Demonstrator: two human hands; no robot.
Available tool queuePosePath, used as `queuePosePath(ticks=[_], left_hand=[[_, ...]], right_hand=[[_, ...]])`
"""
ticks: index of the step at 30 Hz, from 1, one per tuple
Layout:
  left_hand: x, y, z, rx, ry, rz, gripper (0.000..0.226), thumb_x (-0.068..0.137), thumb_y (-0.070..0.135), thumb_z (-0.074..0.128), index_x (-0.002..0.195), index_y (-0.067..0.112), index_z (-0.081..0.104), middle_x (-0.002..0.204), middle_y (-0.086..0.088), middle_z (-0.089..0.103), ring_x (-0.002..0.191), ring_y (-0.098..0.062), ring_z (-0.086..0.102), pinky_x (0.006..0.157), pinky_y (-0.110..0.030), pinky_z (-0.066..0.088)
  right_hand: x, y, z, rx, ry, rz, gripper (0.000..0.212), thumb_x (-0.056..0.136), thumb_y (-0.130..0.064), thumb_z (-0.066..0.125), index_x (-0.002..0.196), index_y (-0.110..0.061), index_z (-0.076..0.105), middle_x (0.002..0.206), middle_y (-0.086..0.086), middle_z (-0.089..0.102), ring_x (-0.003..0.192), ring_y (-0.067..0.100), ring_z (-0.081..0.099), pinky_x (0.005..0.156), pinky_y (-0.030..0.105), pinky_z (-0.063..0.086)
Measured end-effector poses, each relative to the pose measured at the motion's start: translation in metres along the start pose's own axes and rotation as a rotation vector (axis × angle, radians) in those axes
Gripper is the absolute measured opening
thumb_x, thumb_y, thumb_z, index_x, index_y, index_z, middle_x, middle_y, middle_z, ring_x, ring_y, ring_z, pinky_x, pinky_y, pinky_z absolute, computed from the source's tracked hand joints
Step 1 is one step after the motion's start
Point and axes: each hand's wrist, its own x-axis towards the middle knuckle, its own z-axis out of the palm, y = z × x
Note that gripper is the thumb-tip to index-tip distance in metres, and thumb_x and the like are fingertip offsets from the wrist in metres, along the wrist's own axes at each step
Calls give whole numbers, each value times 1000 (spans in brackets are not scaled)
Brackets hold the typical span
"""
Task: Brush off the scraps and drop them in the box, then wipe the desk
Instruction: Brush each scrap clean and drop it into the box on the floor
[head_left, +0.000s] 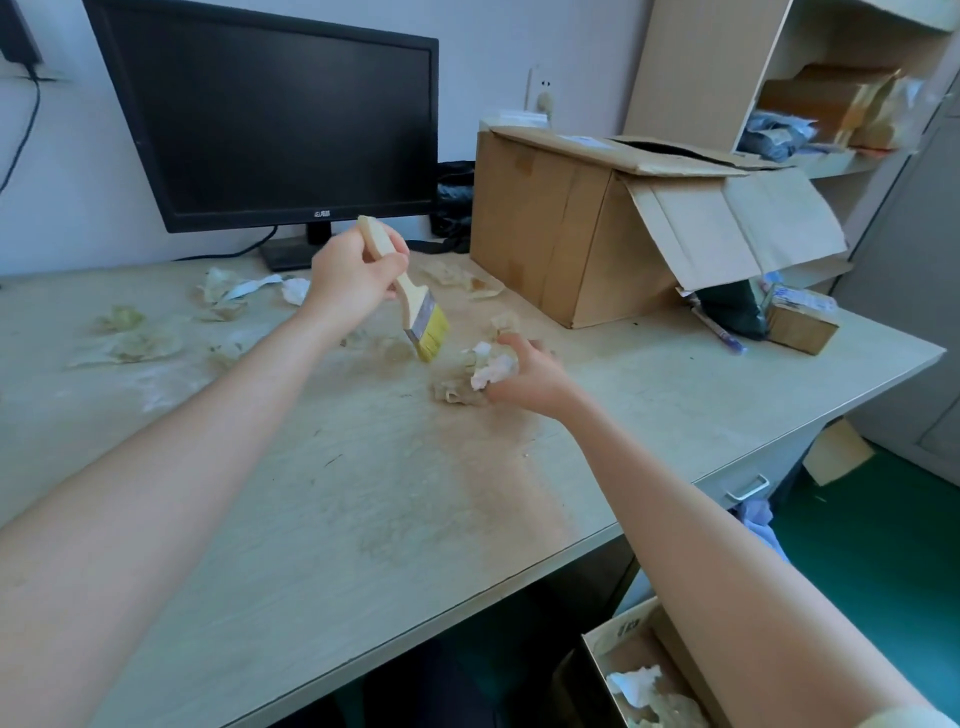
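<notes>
Right now the left hand (358, 270) has its fingers curled round the pale wooden handle of a paintbrush (415, 306), which tilts so that its yellow bristles point down toward the table (311, 493). Whether the bristle tips touch the surface cannot be told. Just beside the bristles, the right hand (524, 379) grips a wad of scraps (485, 371), crumpled white paper mixed with thin tan shreds, its fingers bent round the bundle low over the table top. Both bare forearms reach in from the near edge. A film of brownish dust lies on the table round the hands and toward the near edge. More loose scraps (130, 338) lie scattered well to the left, with a few others behind the left hand and a few near the corner of a large cardboard carton (571, 223), which lies on its side on the table with its flaps hanging open to the right. A dark monitor (270, 114) stands at the back against the wall. Right of the carton sit a small brown box (800, 327) and a pen (719, 327). Down at the lower right, below the table edge, an open box (685, 670) stands on the floor with white and tan scraps already inside it.
</notes>
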Motion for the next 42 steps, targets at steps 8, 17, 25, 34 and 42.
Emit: queuePosePath(ticks=[8,17,25,34,42], left_hand=[[-6,3,-7,-5,-33,-228,20,87,10,52,72,24,51,84,0,58,70,-13,63,53,-19,53],[-21,5,22,-153,36,-215,23,89,10,50,72,25,50,81,2,54,88,-21,62,61,-21,53],[-25,8,33,-324,78,-285,22,91,10,51,73,24,50,83,3,54,93,-22,61,65,-21,54],[-22,22,32,-372,103,-233,20,89,9,53,75,23,53,96,-4,56,93,-21,61,59,-16,55],[-12,21,9,-151,120,-186,20,89,12,52,74,26,52,83,4,55,93,-19,64,57,-18,54]], right_hand=[[3,-12,7,-92,-142,-57,61,80,-25,54,139,-26,38,145,8,36,130,29,37,107,41,36],[0,-13,5,-32,-152,-72,57,80,-20,58,135,-23,45,131,6,48,113,19,45,85,25,42],[1,-8,14,83,-36,-82,65,77,-12,63,138,-16,41,128,7,52,100,19,51,75,24,40],[-2,-4,10,344,178,-85,59,74,-8,67,130,-17,51,110,-2,55,93,12,52,57,9,36],[0,7,3,250,195,-22,50,76,-10,62,125,-16,56,99,-3,52,85,12,51,54,15,36]])
